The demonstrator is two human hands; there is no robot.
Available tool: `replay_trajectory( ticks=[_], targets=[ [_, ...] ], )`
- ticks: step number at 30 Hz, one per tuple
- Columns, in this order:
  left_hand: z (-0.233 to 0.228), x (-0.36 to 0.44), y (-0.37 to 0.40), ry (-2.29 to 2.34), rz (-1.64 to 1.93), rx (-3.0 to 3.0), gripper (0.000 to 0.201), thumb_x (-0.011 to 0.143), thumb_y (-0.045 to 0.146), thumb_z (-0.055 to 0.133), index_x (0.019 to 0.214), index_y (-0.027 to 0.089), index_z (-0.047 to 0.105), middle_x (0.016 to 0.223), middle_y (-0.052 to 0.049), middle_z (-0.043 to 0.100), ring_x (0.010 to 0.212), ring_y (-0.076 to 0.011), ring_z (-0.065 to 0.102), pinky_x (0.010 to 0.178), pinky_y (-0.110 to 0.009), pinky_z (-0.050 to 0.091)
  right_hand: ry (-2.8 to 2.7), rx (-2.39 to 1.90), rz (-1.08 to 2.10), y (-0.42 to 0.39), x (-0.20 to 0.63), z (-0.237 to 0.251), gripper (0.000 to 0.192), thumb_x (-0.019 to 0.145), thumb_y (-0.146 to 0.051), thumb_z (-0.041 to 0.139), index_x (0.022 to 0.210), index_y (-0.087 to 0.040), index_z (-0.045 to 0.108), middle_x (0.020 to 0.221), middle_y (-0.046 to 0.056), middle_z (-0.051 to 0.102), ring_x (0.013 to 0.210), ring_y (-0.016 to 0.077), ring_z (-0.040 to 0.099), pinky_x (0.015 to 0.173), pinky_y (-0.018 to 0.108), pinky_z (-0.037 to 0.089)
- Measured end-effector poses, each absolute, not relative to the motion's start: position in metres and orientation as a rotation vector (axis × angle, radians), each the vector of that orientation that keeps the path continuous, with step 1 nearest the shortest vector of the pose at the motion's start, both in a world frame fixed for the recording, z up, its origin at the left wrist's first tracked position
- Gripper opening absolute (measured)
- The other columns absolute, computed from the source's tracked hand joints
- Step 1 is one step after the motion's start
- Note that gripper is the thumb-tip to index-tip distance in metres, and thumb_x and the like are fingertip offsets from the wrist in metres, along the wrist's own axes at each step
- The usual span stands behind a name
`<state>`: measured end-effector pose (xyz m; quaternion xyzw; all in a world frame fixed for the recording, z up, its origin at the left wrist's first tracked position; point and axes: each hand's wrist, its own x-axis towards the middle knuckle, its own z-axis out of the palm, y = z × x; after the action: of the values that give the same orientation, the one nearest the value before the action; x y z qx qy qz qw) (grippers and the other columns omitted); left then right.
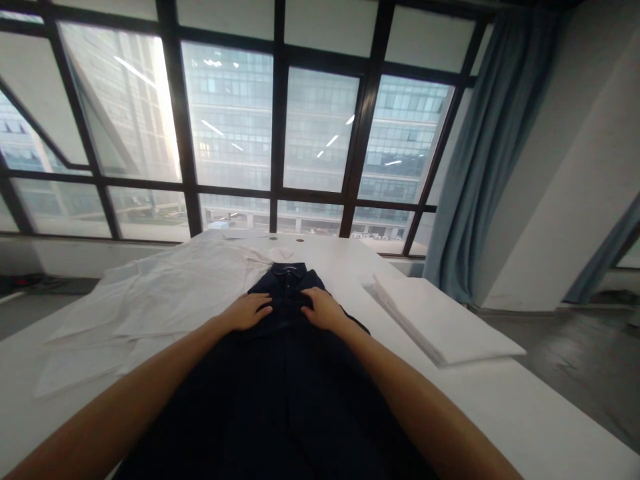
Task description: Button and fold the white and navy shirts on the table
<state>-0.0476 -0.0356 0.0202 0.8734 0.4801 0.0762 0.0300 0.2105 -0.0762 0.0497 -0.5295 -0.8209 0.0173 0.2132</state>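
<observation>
A dark navy collared shirt [289, 283] lies front up on the white table, its collar pointing to the window. My left hand [249, 311] rests on the left side of the shirt's chest, fingers stretched toward the middle. Across from it, my right hand [323, 309] lies on the right side, fingers also extended and thumb apart. Both palms face down on the cloth, with the button placket between them. Dark fabric fills the area between my forearms; where the shirt ends there I cannot tell.
Thin white sheets [170, 293] are spread over the table's left side, near the shirt. On the right stands a stack of white sheets [445, 320]. The white table [500, 407] reaches toward a large framed window [320, 133]. A blue-grey curtain [493, 153] hangs beside a pillar.
</observation>
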Motion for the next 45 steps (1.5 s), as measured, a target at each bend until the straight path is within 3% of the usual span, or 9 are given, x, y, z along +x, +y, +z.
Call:
replay_trajectory(
  ticks=[3,6,11,23,29,33,36,40,45],
  targets=[
    [0.022,-0.035,-0.028,1.384,0.335,2.769,0.044,0.094,0.044,0.035,0.125,0.026,0.060,0.135,-0.003,0.057,0.128,-0.0195,0.046,0.110,-0.035,0.030,-2.556,-1.381,0.159,-0.085,0.199,0.047,0.045,0.080,-0.051,0.062,0.112,-0.020,0.069,0.111,0.009,0.068,0.101,0.0260,0.063,0.087,0.035,0.047],
    [0.024,-0.027,-0.012,1.400,0.299,2.811,0.040,0.093,0.030,0.037,0.125,0.027,0.060,0.137,-0.003,0.056,0.125,-0.0200,0.048,0.108,-0.035,0.033,-2.496,-1.412,0.111,-0.080,0.203,0.045,0.039,0.090,-0.050,0.049,0.101,-0.022,0.073,0.102,0.007,0.071,0.097,0.0237,0.064,0.085,0.033,0.046],
    [0.035,-0.019,0.028,1.466,0.161,2.903,0.044,0.090,0.022,0.039,0.128,0.031,0.058,0.140,-0.001,0.052,0.123,-0.0233,0.048,0.103,-0.037,0.036,-2.479,-1.375,0.091,-0.075,0.207,0.038,0.051,0.081,-0.058,0.060,0.112,-0.018,0.069,0.112,0.010,0.066,0.104,0.0236,0.060,0.089,0.032,0.044],
    [0.052,-0.029,0.092,1.654,0.189,2.969,0.022,0.086,0.032,0.052,0.096,0.024,0.070,0.114,-0.008,0.062,0.114,-0.0268,0.049,0.101,-0.044,0.033,-2.392,-1.516,0.069,-0.079,0.194,0.051,0.022,0.086,-0.019,0.050,0.100,-0.019,0.067,0.102,0.007,0.062,0.092,0.0183,0.061,0.079,0.027,0.045],
    [0.035,-0.027,0.087,1.950,0.296,2.810,0.035,0.087,0.028,0.049,0.119,0.018,0.061,0.129,-0.014,0.054,0.120,-0.0300,0.047,0.097,-0.044,0.039,-2.284,-1.448,0.102,-0.083,0.179,0.046,0.023,0.089,-0.028,0.052,0.104,-0.017,0.066,0.106,0.008,0.062,0.093,0.0184,0.060,0.082,0.028,0.045],
    [0.029,-0.027,0.062,1.784,0.298,2.846,0.043,0.091,0.028,0.039,0.131,0.018,0.054,0.140,-0.012,0.050,0.125,-0.0269,0.047,0.103,-0.041,0.036,-2.479,-1.316,0.128,-0.082,0.182,0.042,0.033,0.091,-0.044,0.050,0.105,-0.020,0.069,0.105,0.008,0.065,0.096,0.0199,0.061,0.085,0.031,0.044],
    [0.022,-0.037,0.039,1.668,0.272,2.823,0.052,0.094,0.040,0.034,0.139,0.017,0.046,0.148,-0.011,0.042,0.135,-0.0261,0.038,0.110,-0.040,0.029,-2.387,-1.376,-0.008,-0.073,0.192,0.038,0.038,0.095,-0.042,0.041,0.116,-0.021,0.065,0.122,0.009,0.063,0.115,0.0215,0.054,0.101,0.037,0.034],
    [0.003,-0.055,0.014,1.734,0.132,2.629,0.067,0.093,0.053,0.026,0.147,0.014,0.034,0.155,-0.011,0.026,0.143,-0.0267,0.023,0.113,-0.044,0.023,-2.409,-1.648,0.043,-0.058,0.206,0.025,0.074,0.088,-0.067,0.037,0.143,-0.017,0.042,0.151,0.014,0.034,0.141,0.0326,0.023,0.113,0.056,0.008],
    [0.003,-0.061,0.008,1.740,0.053,2.546,0.073,0.092,0.059,0.021,0.149,0.014,0.029,0.157,-0.010,0.019,0.145,-0.0268,0.015,0.115,-0.049,0.016,-2.473,-1.825,0.369,-0.051,0.214,0.019,0.100,0.079,-0.084,0.019,0.152,-0.017,0.020,0.159,0.012,0.011,0.145,0.0348,0.005,0.112,0.061,0.004]
  ],
)
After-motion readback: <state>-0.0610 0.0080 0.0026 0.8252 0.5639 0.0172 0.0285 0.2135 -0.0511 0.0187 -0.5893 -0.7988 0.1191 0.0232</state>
